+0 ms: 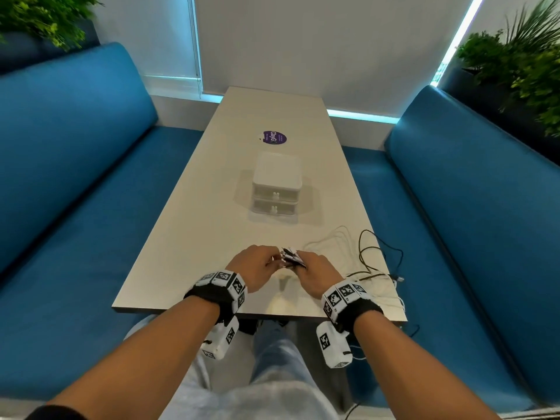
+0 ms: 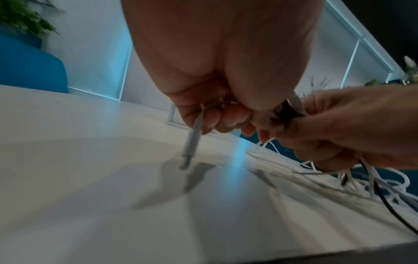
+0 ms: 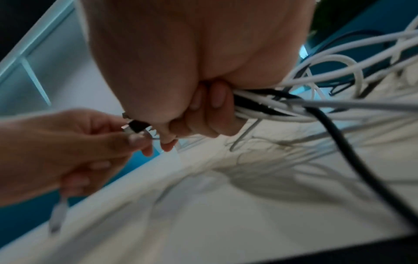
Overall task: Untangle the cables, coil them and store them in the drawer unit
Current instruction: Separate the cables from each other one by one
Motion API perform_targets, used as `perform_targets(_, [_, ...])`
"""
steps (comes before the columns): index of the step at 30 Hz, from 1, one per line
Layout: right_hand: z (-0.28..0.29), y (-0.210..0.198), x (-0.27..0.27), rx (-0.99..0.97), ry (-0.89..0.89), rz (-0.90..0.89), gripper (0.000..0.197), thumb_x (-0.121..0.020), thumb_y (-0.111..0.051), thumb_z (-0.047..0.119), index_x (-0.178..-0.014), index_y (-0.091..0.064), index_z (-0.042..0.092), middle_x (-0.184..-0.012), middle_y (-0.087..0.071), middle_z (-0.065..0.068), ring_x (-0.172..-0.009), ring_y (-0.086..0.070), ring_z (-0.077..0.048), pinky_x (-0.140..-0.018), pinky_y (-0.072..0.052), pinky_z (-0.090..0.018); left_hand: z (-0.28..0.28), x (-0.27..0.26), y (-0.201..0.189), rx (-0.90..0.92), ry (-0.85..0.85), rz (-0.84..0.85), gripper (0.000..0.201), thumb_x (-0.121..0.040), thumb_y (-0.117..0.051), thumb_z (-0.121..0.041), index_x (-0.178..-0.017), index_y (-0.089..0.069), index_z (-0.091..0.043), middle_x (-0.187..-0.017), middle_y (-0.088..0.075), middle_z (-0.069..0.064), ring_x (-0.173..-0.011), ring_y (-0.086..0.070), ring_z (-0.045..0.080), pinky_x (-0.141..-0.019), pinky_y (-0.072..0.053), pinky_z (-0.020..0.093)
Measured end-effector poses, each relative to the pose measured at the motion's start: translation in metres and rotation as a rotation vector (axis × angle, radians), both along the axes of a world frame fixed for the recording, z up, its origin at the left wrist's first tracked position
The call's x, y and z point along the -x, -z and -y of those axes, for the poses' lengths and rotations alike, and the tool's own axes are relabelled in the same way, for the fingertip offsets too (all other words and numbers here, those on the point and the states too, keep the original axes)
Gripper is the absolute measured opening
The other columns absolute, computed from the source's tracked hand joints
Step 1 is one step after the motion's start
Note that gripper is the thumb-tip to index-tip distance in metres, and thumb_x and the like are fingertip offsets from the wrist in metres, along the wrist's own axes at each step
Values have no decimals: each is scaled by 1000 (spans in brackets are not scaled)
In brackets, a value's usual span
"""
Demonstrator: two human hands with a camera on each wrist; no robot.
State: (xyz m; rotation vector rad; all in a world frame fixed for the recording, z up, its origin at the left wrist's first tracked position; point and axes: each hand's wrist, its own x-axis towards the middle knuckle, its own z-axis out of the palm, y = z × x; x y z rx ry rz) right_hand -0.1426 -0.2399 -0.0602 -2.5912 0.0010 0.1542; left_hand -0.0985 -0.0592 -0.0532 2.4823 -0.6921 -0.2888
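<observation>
A bundle of white and black cables [image 3: 260, 105] is gripped in my right hand [image 1: 298, 263] just above the near part of the table. Its loose lengths [image 1: 368, 253] trail over the table's right edge. My left hand [image 1: 274, 259] meets the right and pinches the connector ends [image 3: 135, 126] that stick out of the bundle. A grey plug [image 2: 192, 139] also hangs down from the left hand's curled fingers [image 2: 212, 119], its tip near the tabletop. The white two-drawer unit [image 1: 277, 183] stands mid-table beyond the hands, both drawers pushed in.
The pale table [image 1: 188, 237] runs away from me between two blue benches [image 1: 75, 177]. A purple round sticker [image 1: 274, 137] lies beyond the drawer unit. One black cable end [image 1: 398, 278] hangs off the right edge over the bench seat. Plants stand in both far corners.
</observation>
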Motion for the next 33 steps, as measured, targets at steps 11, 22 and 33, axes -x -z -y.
perform_targets(11, [8,1,5,103,89,108,20,-99,-49,27,-114,-59,18,-103,-68,-9,-93,-63,-33,-75,-52,-38,-23,-15,0,-224,-37,133,20,-97,-50,-20,-102,-69,-24,-118,-60,-4,-108,-57,22,-99,-38,37])
perform_targets(22, [-16,-10,0,-93,-25,50,14,-98,-50,20,-102,-63,17,-101,-68,-5,-91,-64,-24,-81,-51,-38,-2,7,-23,188,46,87,42,-100,-38,-54,-123,-50,-21,-116,-55,-5,-93,-56,10,-81,-46,28])
perform_targets(33, [-33,-19,0,-163,-104,-102,22,-96,-46,21,-96,-65,10,-81,-64,-5,-69,-56,-17,-62,-42,-28,9,10,-17,218,-69,179,17,-95,-46,-35,-88,-45,-20,-80,-55,-4,-72,-53,19,-65,-46,37])
